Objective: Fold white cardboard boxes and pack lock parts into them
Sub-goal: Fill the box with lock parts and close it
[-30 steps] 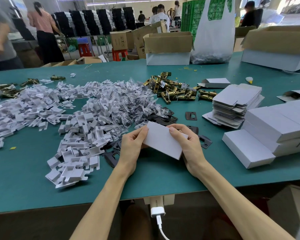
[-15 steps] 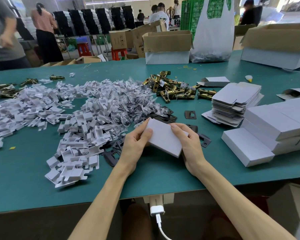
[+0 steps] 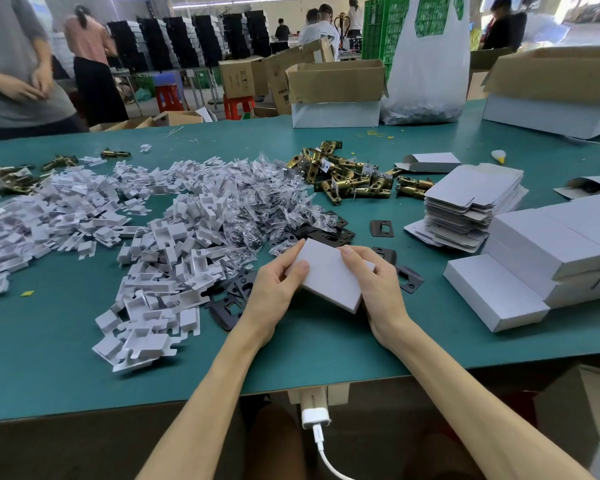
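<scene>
I see one white box (image 3: 328,271) between both hands, low over table (image 3: 66,375), near front edge. Left hand (image 3: 274,292) fingers curl round left end, right hand (image 3: 378,282) grips right end. Box looks closed; contents hidden. Finished boxes (image 3: 548,244) stacked right: some done. Flat blanks (image 3: 475,192), brass latches (image 3: 354,180), black plates (image 3: 381,228), white inserts (image 3: 174,244): I judge plenty left. Bare mat front left; stack crowds right.

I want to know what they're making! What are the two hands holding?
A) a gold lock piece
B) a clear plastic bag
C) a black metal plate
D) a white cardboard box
D: the left hand and the right hand both grip a white cardboard box by its ends, while the gold lock pieces lie untouched farther back on the green table.
</scene>
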`<state>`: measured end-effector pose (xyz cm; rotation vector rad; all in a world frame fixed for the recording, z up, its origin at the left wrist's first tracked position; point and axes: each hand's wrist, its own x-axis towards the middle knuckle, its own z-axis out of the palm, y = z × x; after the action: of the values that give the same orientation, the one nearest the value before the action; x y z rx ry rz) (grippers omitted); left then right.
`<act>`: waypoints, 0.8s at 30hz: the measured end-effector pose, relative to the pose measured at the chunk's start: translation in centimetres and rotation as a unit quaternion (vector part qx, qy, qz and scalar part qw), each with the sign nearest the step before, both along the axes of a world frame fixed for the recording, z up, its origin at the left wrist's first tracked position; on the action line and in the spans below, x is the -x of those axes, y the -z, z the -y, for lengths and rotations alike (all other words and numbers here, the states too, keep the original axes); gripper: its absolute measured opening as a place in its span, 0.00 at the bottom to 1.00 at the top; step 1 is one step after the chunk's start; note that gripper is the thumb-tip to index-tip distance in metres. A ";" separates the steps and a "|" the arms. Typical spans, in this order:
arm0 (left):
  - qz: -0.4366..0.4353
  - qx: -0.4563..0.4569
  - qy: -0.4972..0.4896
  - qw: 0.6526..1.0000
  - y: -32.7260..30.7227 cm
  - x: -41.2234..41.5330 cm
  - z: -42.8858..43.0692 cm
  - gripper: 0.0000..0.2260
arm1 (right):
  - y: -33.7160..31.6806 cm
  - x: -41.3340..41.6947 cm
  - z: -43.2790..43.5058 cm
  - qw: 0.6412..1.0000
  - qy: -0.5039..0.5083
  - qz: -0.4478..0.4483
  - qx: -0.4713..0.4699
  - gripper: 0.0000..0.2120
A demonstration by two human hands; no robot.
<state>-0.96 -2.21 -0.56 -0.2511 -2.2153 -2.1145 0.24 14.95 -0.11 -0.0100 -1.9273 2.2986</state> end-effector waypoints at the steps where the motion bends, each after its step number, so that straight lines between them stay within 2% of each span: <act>1: -0.001 0.007 0.008 1.000 0.0 0.0 0.0 0.19 | 0.0 0.0 0.0 1.000 0.001 -0.002 -0.006 0.11; 5: 0.009 0.009 0.027 1.000 0.0 0.0 0.0 0.20 | 0.1 0.0 -0.2 1.000 0.007 -0.005 -0.008 0.12; 9: 0.027 -0.035 0.025 0.999 0.1 0.2 0.1 0.19 | 0.1 0.0 -0.2 1.000 0.002 -0.010 -0.027 0.10; 14: 0.041 -0.114 -0.011 0.993 0.0 0.4 0.3 0.15 | 0.0 0.0 0.4 0.987 0.019 -0.039 -0.155 0.09; 16: 0.041 -0.120 -0.015 0.992 0.0 0.4 0.3 0.14 | -0.3 -0.3 0.4 0.959 0.041 -0.072 -0.270 0.19; 18: 0.036 -0.113 -0.004 0.993 0.0 0.3 0.2 0.14 | -0.5 -0.9 0.4 0.911 0.023 -0.115 -0.395 0.33; 20: 0.038 -0.105 0.005 0.994 0.0 0.2 0.3 0.14 | -0.7 -1.6 0.3 0.853 0.000 -0.118 -0.509 0.45; 22: 0.039 -0.098 0.021 0.994 0.0 0.1 0.3 0.15 | -1.0 -2.1 0.2 0.795 0.000 -0.114 -0.596 0.49; 24: 0.039 -0.088 0.049 0.994 -0.1 -0.1 0.2 0.16 | -1.5 -2.3 0.3 0.769 0.001 -0.114 -0.629 0.44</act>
<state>-0.81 -2.40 -0.43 -0.2755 -2.0786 -2.3952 2.55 14.65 1.40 0.3719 -2.8050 0.5369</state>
